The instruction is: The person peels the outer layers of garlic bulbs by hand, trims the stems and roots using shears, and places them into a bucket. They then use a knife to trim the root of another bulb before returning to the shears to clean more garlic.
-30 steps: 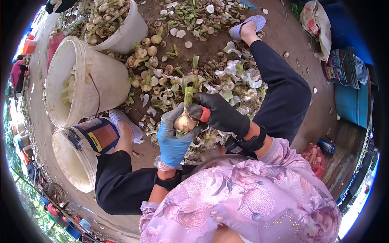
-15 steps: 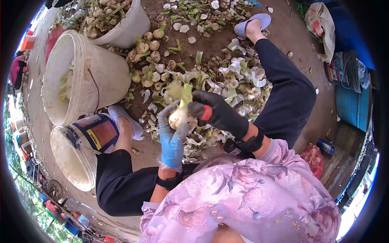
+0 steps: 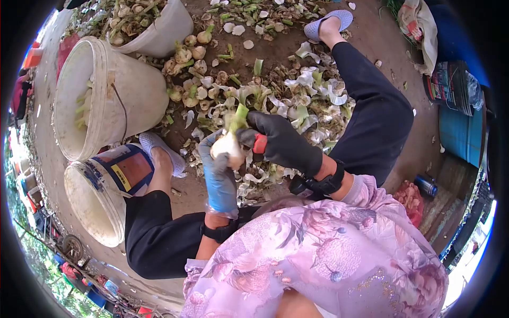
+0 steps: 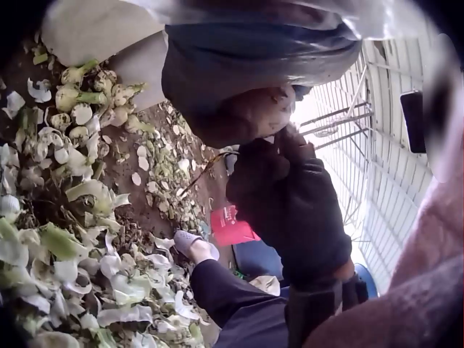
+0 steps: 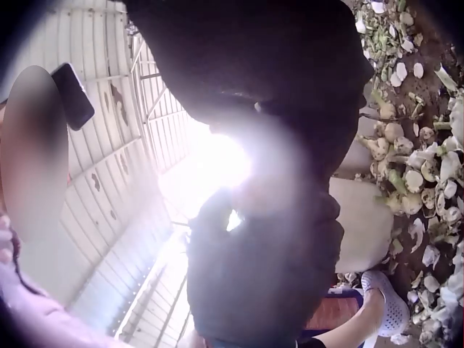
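Note:
In the head view my left hand (image 3: 216, 168), in a blue glove, grips a pale round bulb (image 3: 225, 146) with a green stalk pointing away from me. My right hand (image 3: 275, 140), in a black glove, holds a red-handled tool (image 3: 259, 143) against the bulb's right side. The left wrist view has the bulb (image 4: 250, 116) under the blue glove, with the black glove (image 4: 293, 199) just below it. Dark glove and glare fill most of the right wrist view.
Two white buckets (image 3: 103, 98) (image 3: 98, 204) lie tipped at my left, a third bucket (image 3: 159, 24) of bulbs stands farther off. Peels and loose bulbs (image 3: 297, 100) cover the dirt between my legs. A blue drum (image 3: 461, 130) stands at the right.
Both hands have moved a little up and to the left with the bulb. The left hand has turned the bulb, so its pale side faces up.

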Motion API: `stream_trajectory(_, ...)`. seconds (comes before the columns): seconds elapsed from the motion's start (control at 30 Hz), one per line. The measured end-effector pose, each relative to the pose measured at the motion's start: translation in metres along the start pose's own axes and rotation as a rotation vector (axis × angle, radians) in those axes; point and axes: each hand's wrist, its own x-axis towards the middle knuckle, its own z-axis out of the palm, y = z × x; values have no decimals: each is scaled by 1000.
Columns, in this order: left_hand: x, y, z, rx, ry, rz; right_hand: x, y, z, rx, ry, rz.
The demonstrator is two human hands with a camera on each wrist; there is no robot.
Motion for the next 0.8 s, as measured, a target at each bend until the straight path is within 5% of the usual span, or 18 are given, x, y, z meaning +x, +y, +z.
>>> stream_trajectory(0.07,-4,14,1,-404,-54,-296,0,5,0,-188,-29,-113)
stream_trajectory(0.1,-4,12,2,-368,-29,-302,-1,7,0,-186,-32,-111)
stream_trajectory(0.13,-2,9,-2,-368,-28,-301,-1,9,-1,-43,-54,-59)
stream_trajectory(0.2,3,6,-10,-570,-104,-576,1,13,-2,100,-70,-8)
stream_trajectory(0.27,7,10,-13,-707,-218,-724,5,24,-5,-114,-32,-349)
stream_trajectory(0.3,7,12,-13,-844,-331,-870,5,34,-7,-113,-32,-348)
stream_trajectory(0.37,5,2,-13,-826,-340,-873,3,60,-13,-581,45,-193)
stream_trajectory(0.4,7,1,-12,-824,-319,-896,5,73,-15,-579,46,-198)
stream_trajectory(0.47,8,5,-12,-768,-244,-836,4,93,-15,-545,148,-169)
stream_trajectory(0.5,9,6,-12,-715,-173,-773,4,78,-13,-109,79,-96)
stream_trajectory(0.53,8,5,-10,-715,-170,-772,2,60,-13,-107,76,-96)
stream_trajectory(0.6,7,-1,-3,-449,88,-592,-5,29,-12,363,-183,284)
stream_trajectory(0.63,6,-16,-10,-231,-25,-372,-3,50,-1,292,-129,16)
stream_trajectory(0.73,7,-31,-13,-172,104,-167,-6,29,7,71,-59,82)
stream_trajectory(0.8,0,-11,-9,-188,38,-189,-6,32,14,-9,11,-80)
